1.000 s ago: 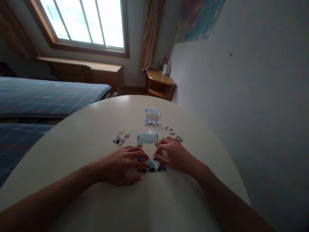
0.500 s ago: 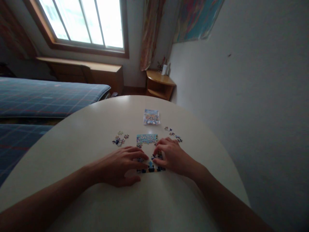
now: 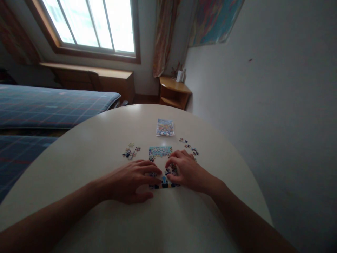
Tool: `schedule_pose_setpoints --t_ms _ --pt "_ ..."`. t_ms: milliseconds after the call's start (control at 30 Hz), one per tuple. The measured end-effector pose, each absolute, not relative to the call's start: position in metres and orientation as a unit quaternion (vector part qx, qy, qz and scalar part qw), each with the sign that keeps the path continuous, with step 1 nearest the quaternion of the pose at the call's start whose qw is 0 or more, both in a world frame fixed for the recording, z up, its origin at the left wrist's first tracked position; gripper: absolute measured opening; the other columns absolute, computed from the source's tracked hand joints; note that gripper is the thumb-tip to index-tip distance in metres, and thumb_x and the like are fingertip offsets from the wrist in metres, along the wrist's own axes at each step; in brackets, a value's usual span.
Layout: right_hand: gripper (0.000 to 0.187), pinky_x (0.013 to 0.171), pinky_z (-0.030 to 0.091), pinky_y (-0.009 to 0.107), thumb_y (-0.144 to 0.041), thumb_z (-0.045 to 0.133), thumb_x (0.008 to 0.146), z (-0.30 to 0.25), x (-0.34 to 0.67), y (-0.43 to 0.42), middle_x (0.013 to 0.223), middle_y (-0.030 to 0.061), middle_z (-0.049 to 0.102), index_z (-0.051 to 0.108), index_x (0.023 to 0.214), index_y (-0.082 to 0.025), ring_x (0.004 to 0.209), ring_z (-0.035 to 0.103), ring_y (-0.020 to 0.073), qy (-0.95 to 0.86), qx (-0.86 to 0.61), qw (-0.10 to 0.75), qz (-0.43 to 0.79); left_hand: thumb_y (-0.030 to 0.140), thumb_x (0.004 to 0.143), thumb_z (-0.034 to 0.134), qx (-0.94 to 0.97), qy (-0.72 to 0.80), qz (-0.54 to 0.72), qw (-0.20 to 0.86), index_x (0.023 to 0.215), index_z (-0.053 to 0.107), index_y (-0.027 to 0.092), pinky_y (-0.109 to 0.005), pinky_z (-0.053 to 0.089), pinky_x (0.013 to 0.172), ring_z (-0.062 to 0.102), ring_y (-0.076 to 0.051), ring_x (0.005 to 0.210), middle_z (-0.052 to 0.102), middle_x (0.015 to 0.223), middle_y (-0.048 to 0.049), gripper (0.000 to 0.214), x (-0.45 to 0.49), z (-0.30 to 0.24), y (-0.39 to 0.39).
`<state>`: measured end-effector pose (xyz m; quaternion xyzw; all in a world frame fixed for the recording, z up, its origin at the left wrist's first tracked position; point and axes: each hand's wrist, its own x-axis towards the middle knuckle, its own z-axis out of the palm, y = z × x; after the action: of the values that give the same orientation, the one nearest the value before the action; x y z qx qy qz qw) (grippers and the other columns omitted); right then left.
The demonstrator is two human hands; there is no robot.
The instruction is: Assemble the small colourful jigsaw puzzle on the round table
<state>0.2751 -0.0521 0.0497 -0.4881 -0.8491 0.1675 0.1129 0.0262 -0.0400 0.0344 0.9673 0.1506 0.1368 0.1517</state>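
A small, partly built jigsaw puzzle (image 3: 161,152) lies on the round white table (image 3: 105,140). My left hand (image 3: 130,180) rests flat on the puzzle's left side, fingers stretched out over it. Over the puzzle's right side, my right hand (image 3: 185,170) has its fingers curled and its fingertips pinched on a puzzle piece (image 3: 170,172) in the middle. A picture card (image 3: 165,127) lies beyond the puzzle. Loose pieces (image 3: 131,151) sit in a cluster to the left, and more loose pieces (image 3: 190,146) lie to the right.
A white wall (image 3: 263,88) runs close along the table's right side. A bed with a blue checked cover (image 3: 47,105) stands to the left. A wooden corner shelf (image 3: 175,91) and a window (image 3: 92,24) are at the back.
My right hand has slid a little to the left over the puzzle, its fingertips closing in toward the middle. My left hand has stayed put.
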Motion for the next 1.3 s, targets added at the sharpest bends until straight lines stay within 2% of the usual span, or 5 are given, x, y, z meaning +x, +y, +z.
schedule_pose_setpoints --t_ms 433,767,1000,1167,1300 --pt "0.019 0.102 0.033 0.044 -0.025 0.075 0.079 0.048 0.277 -0.051 0.117 0.0079 0.063 0.069 0.097 -0.022 0.115 0.050 0.0269 -0.859 -0.466 0.116 0.177 0.032 0.085 0.066 0.967 0.152 0.137 0.151 0.124 0.062 0.028 -0.047 0.049 0.101 0.059 -0.028 0.116 0.062 0.129 -0.0073 0.039 0.026 0.036 -0.041" --pt "0.007 0.098 0.030 0.042 -0.020 0.074 0.082 0.055 0.278 -0.051 0.089 0.0003 0.074 0.070 0.087 -0.023 0.097 0.062 0.0201 -0.852 -0.467 0.121 0.203 0.034 0.086 0.064 0.969 0.156 0.121 0.150 0.122 0.062 0.028 -0.047 0.048 0.102 0.058 -0.028 0.118 0.061 0.130 -0.0071 0.037 0.027 0.036 -0.041" --pt "0.011 0.098 0.035 0.040 -0.023 0.070 0.086 0.058 0.285 -0.048 0.083 -0.0017 0.076 0.075 0.096 -0.027 0.094 0.066 0.0188 -0.836 -0.469 0.159 0.236 0.034 0.086 0.065 0.970 0.153 0.129 0.142 0.124 0.062 0.028 -0.047 0.048 0.102 0.058 -0.028 0.118 0.062 0.130 -0.0073 0.038 0.025 0.035 -0.040" --pt "0.005 0.091 0.040 0.034 -0.026 0.073 0.084 0.058 0.282 -0.046 0.077 -0.0014 0.075 0.075 0.081 -0.022 0.077 0.067 0.0143 -0.826 -0.467 0.163 0.271 0.033 0.086 0.065 0.969 0.160 0.116 0.150 0.124 0.061 0.029 -0.047 0.047 0.103 0.057 -0.028 0.119 0.061 0.130 -0.0061 0.039 0.026 0.036 -0.041" --pt "0.001 0.091 0.040 0.035 -0.025 0.076 0.081 0.056 0.281 -0.046 0.079 0.0003 0.075 0.077 0.081 -0.024 0.084 0.066 0.0176 -0.828 -0.480 0.145 0.250 0.033 0.085 0.066 0.968 0.157 0.125 0.151 0.125 0.061 0.029 -0.046 0.048 0.102 0.058 -0.028 0.118 0.061 0.130 -0.0064 0.040 0.027 0.036 -0.041"
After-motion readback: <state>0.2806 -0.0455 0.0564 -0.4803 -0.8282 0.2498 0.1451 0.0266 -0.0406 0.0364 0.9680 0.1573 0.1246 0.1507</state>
